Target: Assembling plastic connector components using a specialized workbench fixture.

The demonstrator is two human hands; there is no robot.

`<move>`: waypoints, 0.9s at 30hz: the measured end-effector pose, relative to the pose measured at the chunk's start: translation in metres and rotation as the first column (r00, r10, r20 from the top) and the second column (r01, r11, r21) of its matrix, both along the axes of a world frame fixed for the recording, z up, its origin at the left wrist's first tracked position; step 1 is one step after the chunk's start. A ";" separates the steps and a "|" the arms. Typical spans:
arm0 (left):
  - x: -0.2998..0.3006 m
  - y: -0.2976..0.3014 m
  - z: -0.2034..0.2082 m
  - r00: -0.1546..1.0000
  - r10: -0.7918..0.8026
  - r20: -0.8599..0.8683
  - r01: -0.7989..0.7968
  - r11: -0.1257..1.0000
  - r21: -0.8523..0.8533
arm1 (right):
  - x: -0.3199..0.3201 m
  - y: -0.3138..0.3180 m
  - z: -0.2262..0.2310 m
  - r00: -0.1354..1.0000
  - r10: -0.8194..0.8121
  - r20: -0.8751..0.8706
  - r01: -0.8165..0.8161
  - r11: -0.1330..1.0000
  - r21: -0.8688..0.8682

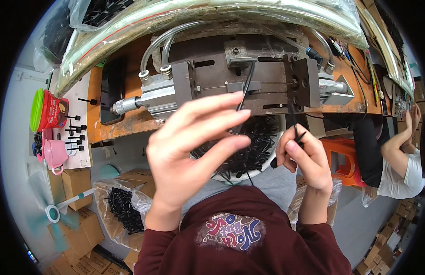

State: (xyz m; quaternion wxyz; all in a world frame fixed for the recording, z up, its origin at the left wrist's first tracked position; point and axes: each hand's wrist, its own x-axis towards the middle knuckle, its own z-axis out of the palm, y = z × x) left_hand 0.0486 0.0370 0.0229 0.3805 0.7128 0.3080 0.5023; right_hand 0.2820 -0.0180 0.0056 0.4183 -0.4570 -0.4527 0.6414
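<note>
My left hand is raised over the lap, its fingers and thumb spread. A thin black rod slants up from beside its fingertips toward the metal fixture; whether it touches the fingers I cannot tell. My right hand is closed around several slim black plastic sticks. One stick rises from its fingertips beside the right dark block, and a dark end shows below the fingers. Beneath both hands, a white basin on my lap holds a heap of black stick-like parts.
Silver cylinders with clear hoses flank the fixture on the wooden bench. To the left are a phone, a red tub, a pink cup and a fan. An orange stool and another person are right.
</note>
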 end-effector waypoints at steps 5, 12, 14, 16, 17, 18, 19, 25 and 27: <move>0.023 -0.007 -0.024 0.894 0.258 -0.367 -0.175 0.954 0.244 | -0.003 0.000 -0.007 0.987 -0.043 -0.152 0.060 0.992 0.109; 0.032 0.003 -0.030 0.735 0.413 -0.538 -0.140 0.869 0.475 | -0.003 -0.005 0.002 0.971 -0.067 -0.231 0.081 0.996 0.049; 0.033 0.002 -0.027 0.711 0.402 -0.577 -0.136 0.884 0.448 | -0.004 -0.006 0.003 0.968 -0.075 -0.241 0.088 0.995 0.045; 0.033 0.002 -0.025 0.696 0.408 -0.592 -0.133 0.882 0.451 | -0.006 -0.006 0.002 0.966 -0.123 -0.227 0.138 0.989 0.052; 0.033 0.003 -0.025 0.698 0.404 -0.591 -0.137 0.885 0.444 | -0.007 -0.006 0.001 0.965 -0.143 -0.219 0.157 0.986 0.050; 0.032 0.002 -0.024 0.704 0.402 -0.585 -0.134 0.885 0.446 | -0.007 -0.006 0.000 0.956 -0.176 -0.233 0.193 0.980 0.051; 0.031 0.003 -0.024 0.718 0.397 -0.572 -0.134 0.885 0.447 | -0.008 -0.005 -0.001 0.949 -0.203 -0.242 0.221 0.974 0.048; 0.025 -0.017 -0.017 0.945 0.006 -0.326 0.108 0.937 0.333 | -0.017 -0.001 -0.003 0.886 -0.197 -0.419 0.214 0.977 -0.006; 0.024 -0.025 -0.015 0.941 -0.075 -0.331 0.175 0.942 0.285 | -0.023 0.001 -0.004 0.897 -0.146 -0.417 0.153 0.988 -0.017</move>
